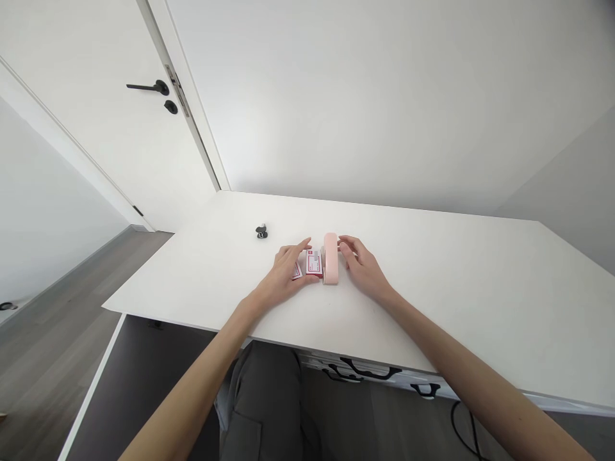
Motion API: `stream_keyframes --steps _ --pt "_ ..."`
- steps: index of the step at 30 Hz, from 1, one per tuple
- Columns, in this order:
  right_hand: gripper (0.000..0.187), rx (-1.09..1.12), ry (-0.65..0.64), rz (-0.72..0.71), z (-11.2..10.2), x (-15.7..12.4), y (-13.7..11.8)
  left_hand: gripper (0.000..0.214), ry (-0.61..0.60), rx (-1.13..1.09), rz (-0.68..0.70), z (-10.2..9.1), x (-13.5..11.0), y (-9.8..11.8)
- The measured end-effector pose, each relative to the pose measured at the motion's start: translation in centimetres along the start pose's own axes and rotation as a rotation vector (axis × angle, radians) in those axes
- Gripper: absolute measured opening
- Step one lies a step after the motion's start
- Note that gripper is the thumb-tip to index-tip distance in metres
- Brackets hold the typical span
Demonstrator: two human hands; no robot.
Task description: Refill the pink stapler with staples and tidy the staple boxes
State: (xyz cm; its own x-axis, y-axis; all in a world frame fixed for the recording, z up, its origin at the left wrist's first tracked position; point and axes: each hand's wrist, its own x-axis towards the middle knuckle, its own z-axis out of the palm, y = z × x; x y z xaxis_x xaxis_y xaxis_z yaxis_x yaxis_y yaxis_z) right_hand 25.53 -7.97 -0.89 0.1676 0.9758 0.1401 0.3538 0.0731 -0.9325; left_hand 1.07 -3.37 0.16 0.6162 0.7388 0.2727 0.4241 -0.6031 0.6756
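A pale pink stapler [330, 259] lies on the white table [456, 282] in front of me. Next to it on the left is a small red and white box [314, 262], and a second one [297, 271] peeks out from under my left hand. My left hand [287, 273] rests over that second box with fingers stretched toward the stapler's far end. My right hand [361, 265] sits just right of the stapler, fingertips touching its side, fingers loosely spread.
A small black object [261, 232] sits on the table to the far left of my hands. A white door with a black handle [150, 86] stands at the back left. Cables [365, 371] hang below the table's front edge.
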Motion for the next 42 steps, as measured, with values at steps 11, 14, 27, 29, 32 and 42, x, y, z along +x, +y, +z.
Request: stream_keyframes --steps 11,14,27,29,32,42 --pt "0.051 -0.003 -0.016 -0.004 0.0 0.1 -0.2 0.105 0.084 -0.122 0.173 0.4 1.9 1.7" --pt "0.052 -0.002 -0.022 0.0 0.0 0.2 -0.2 0.111 0.08 -0.098 0.205 0.8 2.8 2.0" --pt "0.048 -0.014 -0.04 0.017 -0.1 -0.2 -1.0 0.036 0.329 -0.205 -0.352 -0.5 1.6 0.4" --pt "0.048 -0.016 -0.04 0.023 -0.1 -0.2 -1.1 0.042 0.252 -0.262 -0.304 -0.5 1.5 0.8" --pt "0.047 -0.022 -0.042 0.028 -0.1 -0.2 -1.1 0.049 0.198 -0.281 -0.256 -0.2 1.5 1.4" --pt "0.046 -0.024 -0.038 -0.005 0.0 -0.2 -0.8 0.053 0.164 -0.244 -0.254 0.2 1.6 1.8"
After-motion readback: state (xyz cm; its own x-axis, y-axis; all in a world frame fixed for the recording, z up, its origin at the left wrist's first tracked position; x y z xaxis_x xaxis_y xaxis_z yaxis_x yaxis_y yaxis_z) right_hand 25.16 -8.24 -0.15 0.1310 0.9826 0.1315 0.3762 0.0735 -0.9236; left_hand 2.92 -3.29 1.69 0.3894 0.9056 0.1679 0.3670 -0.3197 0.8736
